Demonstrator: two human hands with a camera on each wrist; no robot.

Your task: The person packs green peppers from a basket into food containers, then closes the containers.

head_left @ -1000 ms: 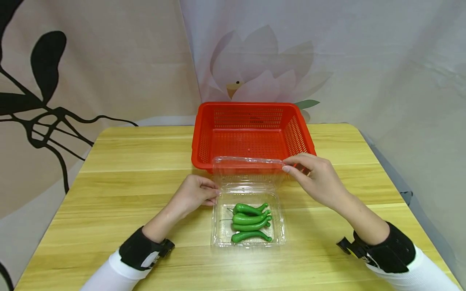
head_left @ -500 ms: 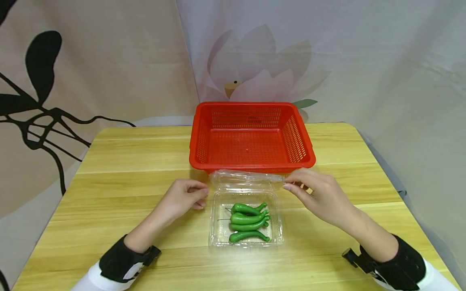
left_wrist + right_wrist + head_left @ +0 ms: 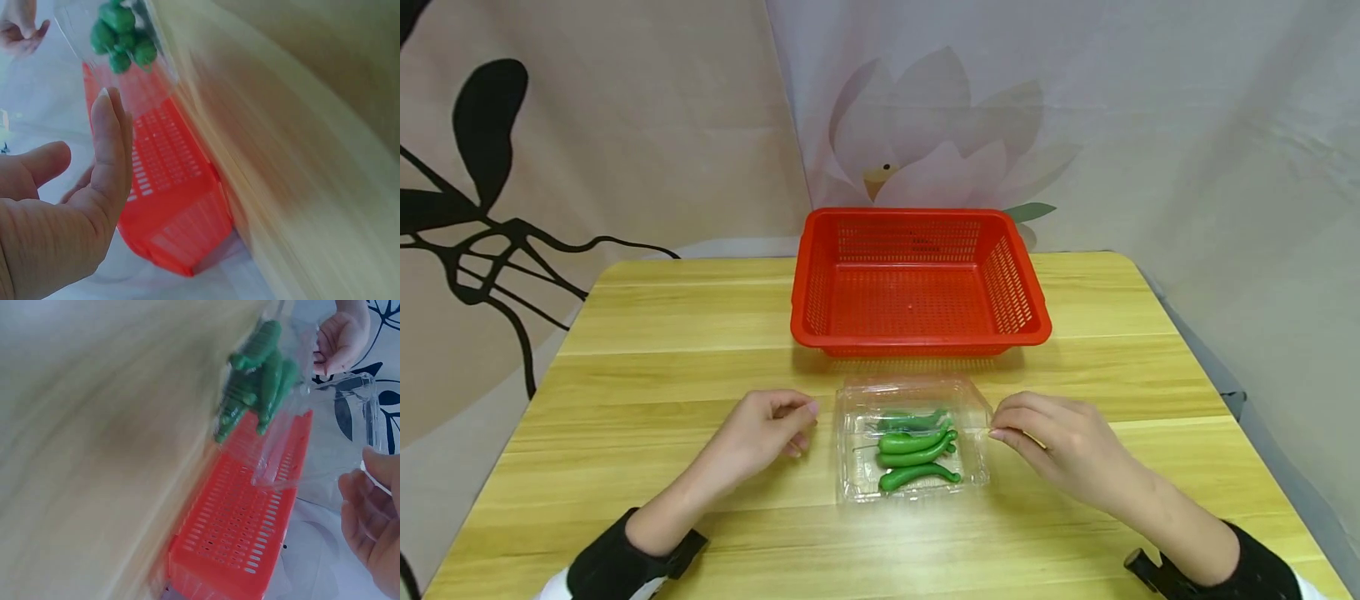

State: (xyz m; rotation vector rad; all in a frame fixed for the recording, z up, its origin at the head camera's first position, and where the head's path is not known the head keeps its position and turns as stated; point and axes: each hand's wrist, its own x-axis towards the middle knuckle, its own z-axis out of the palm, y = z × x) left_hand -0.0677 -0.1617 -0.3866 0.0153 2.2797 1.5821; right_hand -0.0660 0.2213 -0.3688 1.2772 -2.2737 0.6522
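A clear plastic clamshell box (image 3: 848, 479) stands on the table, holding several green peppers (image 3: 917, 457). Its hinged lid (image 3: 340, 425) is tilted over the peppers, partly raised, as the right wrist view shows. At the lid's right corner, the thumb and fingers of my right hand (image 3: 1060, 446) pinch the edge. Left of the box and apart from it, my left hand (image 3: 760, 437) hovers and holds nothing. Its fingers (image 3: 107, 147) are fairly straight in the left wrist view, with the thumb apart from them.
Behind the box sits a red slotted plastic basket (image 3: 917, 342) with nothing visible in it. Both stand on a light wooden table (image 3: 662, 358). A printed cloth (image 3: 700, 125) hangs behind the table's far edge.
My right hand has swung the lid from leaning back toward the basket forward over the peppers. My left hand has let go of the box's side and moved away to the left.
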